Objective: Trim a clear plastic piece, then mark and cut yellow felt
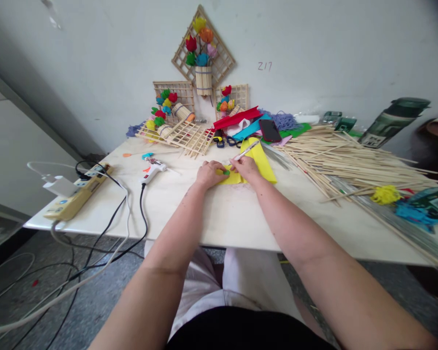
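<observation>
From the head camera, I look down at a white table [226, 214] that fills the middle of the frame. My two arms reach in from the bottom.

My left hand [209, 174] lies flat, just left of the middle. Its fingers are bent a little and press down on a yellow sheet [257, 158]. It grips nothing; it only holds the sheet still. A small green piece [226, 171] sits on the sheet, touching the fingertips of that hand.

My right hand [245, 167] is just beside the left one, a bit to the right. Its fingers are curled tight around a white pen [246, 151]. The pen's top sticks up and to the right. Its tip is down by the green piece, but I cannot tell if it touches.

The yellow sheet lies under both hands and runs up toward the middle top of the table.

To the left of my hands lies a white glue gun [153, 171], with a black cord going off the table edge. Farther left, near the table corner, is a yellow power strip [76, 197].

On the right side there is a big pile of thin wooden sticks [350, 158]. A dark phone [270, 130] lies just above the yellow sheet. At the back, against the wall, stand wooden frames with paper flowers [200, 43].
</observation>
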A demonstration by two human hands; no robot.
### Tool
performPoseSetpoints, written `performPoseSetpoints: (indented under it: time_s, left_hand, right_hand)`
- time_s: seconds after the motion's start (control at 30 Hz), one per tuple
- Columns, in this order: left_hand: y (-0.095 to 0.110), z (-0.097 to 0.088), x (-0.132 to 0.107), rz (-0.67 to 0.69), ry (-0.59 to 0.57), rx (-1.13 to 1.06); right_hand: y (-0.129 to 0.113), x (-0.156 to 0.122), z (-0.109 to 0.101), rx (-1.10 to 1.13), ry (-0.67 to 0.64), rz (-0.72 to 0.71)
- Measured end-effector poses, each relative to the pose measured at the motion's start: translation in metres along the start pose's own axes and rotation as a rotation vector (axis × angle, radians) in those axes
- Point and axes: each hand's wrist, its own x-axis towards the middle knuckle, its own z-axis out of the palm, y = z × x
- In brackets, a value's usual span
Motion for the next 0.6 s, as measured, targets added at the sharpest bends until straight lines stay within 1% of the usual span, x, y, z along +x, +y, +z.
performPoseSetpoints:
  time_s: [0.27,0.6]
  left_hand:
    - [0.0001,-0.0020,-0.0004,-0.019,-0.019,-0.051]
    - [0.0032,-0.0006,-0.0014,0.057,-0.042,-0.052]
  right_hand:
    - [0.0009,-0.0006,0.0001,0.022,-0.010,0.001]
    - [0.0018,0.0004,0.0002,0.002,-0.007,-0.009]
